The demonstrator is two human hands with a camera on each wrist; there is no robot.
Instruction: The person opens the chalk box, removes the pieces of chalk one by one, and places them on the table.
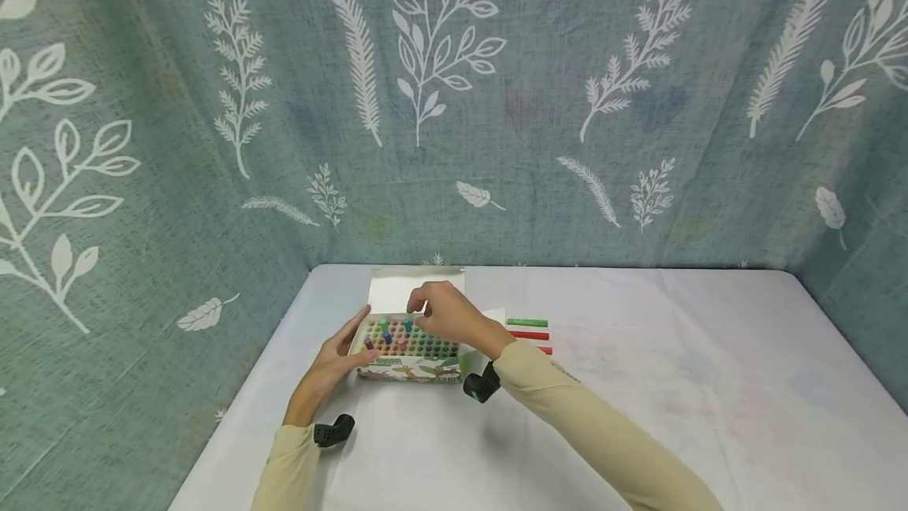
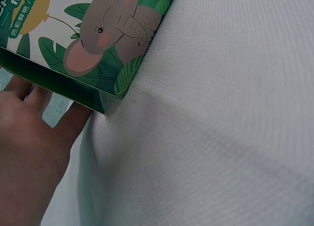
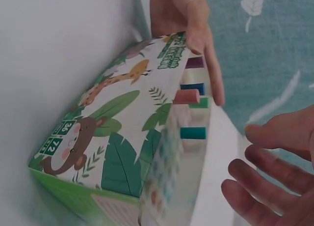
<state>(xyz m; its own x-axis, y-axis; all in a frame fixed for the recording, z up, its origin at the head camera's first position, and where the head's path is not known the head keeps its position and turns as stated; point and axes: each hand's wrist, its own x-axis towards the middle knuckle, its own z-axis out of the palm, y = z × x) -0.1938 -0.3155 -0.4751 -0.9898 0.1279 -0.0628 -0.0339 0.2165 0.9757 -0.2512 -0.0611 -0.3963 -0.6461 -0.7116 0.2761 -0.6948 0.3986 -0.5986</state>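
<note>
A cardboard box (image 1: 411,371) printed with cartoon animals stands on the table, its top showing a grid of round colored ends. Several marker pens stick up higher, among them a teal one (image 3: 193,133), a pink one (image 3: 187,97) and a purple one (image 3: 195,63). My left hand (image 1: 328,367) grips the box at its left end, thumb over the front edge and fingers along the side. Above the box's right half hovers my right hand (image 1: 448,312), fingers loosely bent. In the right wrist view nothing shows between its fingers (image 3: 250,201).
Behind the box its white lid flap (image 1: 388,290) stands raised. To the right lie a green stick-shaped piece (image 1: 527,322) and a red one (image 1: 529,335), with another reddish one (image 1: 545,350) partly behind the right sleeve. A leaf-patterned curtain (image 1: 525,211) hangs along the table's back edge.
</note>
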